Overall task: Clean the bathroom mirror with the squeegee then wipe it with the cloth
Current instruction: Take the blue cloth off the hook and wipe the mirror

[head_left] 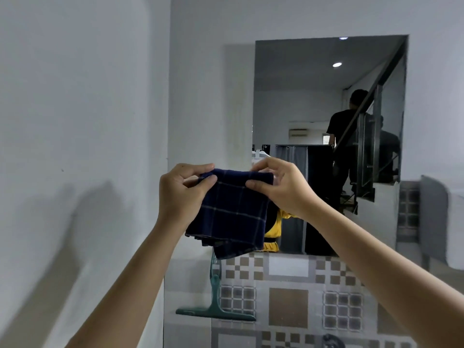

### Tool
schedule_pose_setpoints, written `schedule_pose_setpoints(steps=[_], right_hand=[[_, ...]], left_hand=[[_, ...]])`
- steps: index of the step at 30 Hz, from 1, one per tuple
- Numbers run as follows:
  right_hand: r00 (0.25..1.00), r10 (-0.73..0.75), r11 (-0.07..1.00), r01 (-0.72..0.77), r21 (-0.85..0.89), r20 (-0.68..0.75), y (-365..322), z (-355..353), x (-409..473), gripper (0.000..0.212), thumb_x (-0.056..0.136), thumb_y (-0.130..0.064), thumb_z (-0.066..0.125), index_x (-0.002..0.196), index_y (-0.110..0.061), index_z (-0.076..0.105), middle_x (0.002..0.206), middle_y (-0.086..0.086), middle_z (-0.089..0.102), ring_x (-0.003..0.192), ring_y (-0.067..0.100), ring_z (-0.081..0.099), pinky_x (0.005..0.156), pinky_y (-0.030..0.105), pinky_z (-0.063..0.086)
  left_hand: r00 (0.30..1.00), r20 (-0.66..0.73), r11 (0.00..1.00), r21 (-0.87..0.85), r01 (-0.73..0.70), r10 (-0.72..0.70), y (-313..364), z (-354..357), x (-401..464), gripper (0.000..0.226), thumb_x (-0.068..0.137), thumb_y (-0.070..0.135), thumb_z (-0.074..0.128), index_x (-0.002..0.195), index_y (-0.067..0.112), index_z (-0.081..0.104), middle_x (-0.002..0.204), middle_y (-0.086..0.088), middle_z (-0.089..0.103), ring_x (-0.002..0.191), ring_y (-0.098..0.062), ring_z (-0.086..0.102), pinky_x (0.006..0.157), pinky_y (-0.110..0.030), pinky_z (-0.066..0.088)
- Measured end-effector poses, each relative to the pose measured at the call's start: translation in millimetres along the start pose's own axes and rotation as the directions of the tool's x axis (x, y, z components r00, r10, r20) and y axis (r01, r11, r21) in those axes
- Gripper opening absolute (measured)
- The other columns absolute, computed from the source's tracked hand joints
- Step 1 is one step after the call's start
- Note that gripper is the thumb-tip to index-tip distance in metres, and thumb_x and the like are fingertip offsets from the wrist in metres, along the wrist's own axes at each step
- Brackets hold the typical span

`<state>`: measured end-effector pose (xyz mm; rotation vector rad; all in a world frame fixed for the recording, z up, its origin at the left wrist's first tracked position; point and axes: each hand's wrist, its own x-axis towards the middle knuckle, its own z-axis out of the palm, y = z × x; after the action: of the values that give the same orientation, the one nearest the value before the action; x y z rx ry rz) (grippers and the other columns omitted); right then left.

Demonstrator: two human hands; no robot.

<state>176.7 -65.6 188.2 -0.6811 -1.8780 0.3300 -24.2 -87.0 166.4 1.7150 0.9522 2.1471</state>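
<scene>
Two hands are holding the cloth (232,209) up in front of the mirror's (313,101) lower left corner. Your left hand (182,194) is pinching its upper left corner between thumb and curled fingers; your right hand (278,185) is pinching the upper right corner the same way. The folded cloth is hanging below them. The green squeegee (216,306) is hanging against the tiled wall (288,305) below the cloth.

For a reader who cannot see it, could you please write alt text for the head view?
Both hands, left hand and right hand, pinch the top edge of a folded navy checked cloth before a wall mirror. A green squeegee hangs below against patterned tiles.
</scene>
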Motion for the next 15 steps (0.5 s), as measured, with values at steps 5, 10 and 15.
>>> schedule_pose_setpoints(steps=[5, 10, 15], right_hand=[[0.998, -0.040, 0.975, 0.029, 0.221, 0.046, -1.9, -31.4, -27.3, 0.025, 0.087, -0.004, 0.066, 0.090, -0.029, 0.065, 0.095, 0.005, 0.071, 0.085, 0.022, 0.071, 0.070, 0.041, 0.060], [0.984, -0.032, 0.942, -0.029, 0.334, 0.176, 11.8, -71.7, -53.4, 0.013, 0.080, -0.032, 0.071, 0.093, -0.032, 0.076, 0.119, 0.009, 0.064, 0.107, 0.023, 0.063, 0.084, 0.042, 0.056], [0.980, 0.011, 1.000, -0.005, -0.031, 0.199, 27.2, -115.8, -71.2, 0.030, 0.077, -0.048, 0.073, 0.105, -0.037, 0.073, 0.126, 0.017, 0.060, 0.119, 0.033, 0.055, 0.098, 0.045, 0.049]], left_hand=[[0.998, 0.013, 0.998, -0.025, 0.060, -0.060, 15.2, 29.6, -15.1, 0.015, 0.077, 0.012, 0.074, 0.087, 0.024, 0.075, 0.089, 0.000, 0.072, 0.070, -0.015, 0.069, 0.063, -0.027, 0.058], [0.986, 0.066, 0.973, -0.164, 0.162, -0.153, 30.8, 67.5, -23.3, 0.014, 0.078, 0.008, 0.072, 0.084, 0.020, 0.075, 0.083, 0.000, 0.071, 0.073, -0.011, 0.067, 0.062, -0.020, 0.053], [0.975, 0.142, 0.959, -0.199, 0.200, -0.173, 46.3, 115.5, -26.6, 0.019, 0.078, -0.001, 0.069, 0.078, 0.017, 0.073, 0.057, 0.011, 0.069, 0.057, -0.003, 0.064, 0.055, -0.014, 0.049]])
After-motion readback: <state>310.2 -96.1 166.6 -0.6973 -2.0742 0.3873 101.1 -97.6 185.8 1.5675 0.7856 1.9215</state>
